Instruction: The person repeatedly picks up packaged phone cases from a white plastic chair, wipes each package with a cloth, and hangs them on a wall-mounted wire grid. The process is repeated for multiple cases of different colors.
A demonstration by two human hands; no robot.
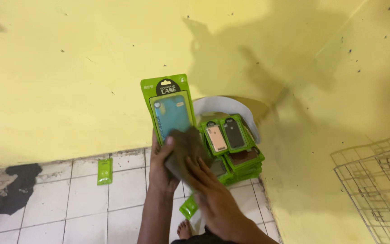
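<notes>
A dark rag (16,189) lies on the tiled floor (68,203) at far left, with a small green packet (105,171) by the wall. The left hand (161,165) grips a green phone-case package (170,108) upright from below, while the right hand (213,196) presses a brown cloth (186,151) against its lower front. Behind stands a stack of green packages (233,149); a wire rack (378,185) sits far right.

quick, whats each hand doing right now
Left hand: closed on the green phone case pack.
Right hand: pressing a brown cloth against the pack.
</notes>
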